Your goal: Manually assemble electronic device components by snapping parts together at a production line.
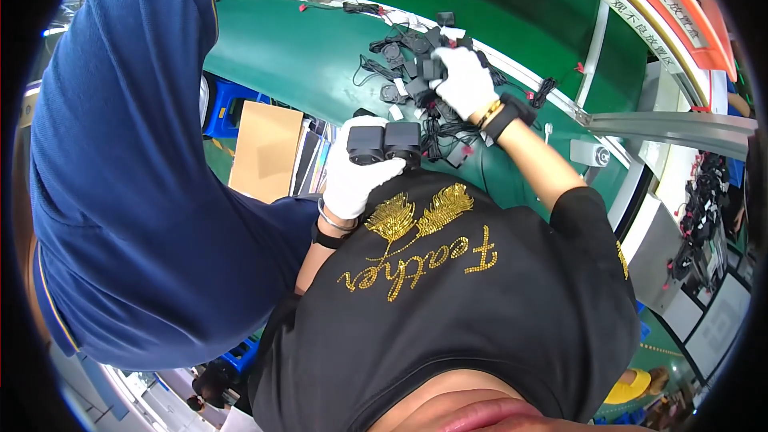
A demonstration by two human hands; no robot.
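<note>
In my white-gloved left hand (346, 186), held close to my black shirt, are two black block-shaped units that look like power adapters. The left block (366, 141) and the right block (402, 138) stand side by side, with my fingers closed around them. My right hand (466, 84), also gloved in white, reaches over the green table (288, 44) and grips another black block (430, 70) at the pile. That pile (392, 54) holds several black units and coiled black cables. Slight blur hides the details of the block in my right hand.
At my left stands a person in a blue shirt (144, 152). Brown cardboard (266, 148) and a blue stool (228, 104) are below the table edge. A white device (590, 153) lies right of my right arm, near a metal rail (672, 130). An orange-edged shelf (704, 24) is at upper right.
</note>
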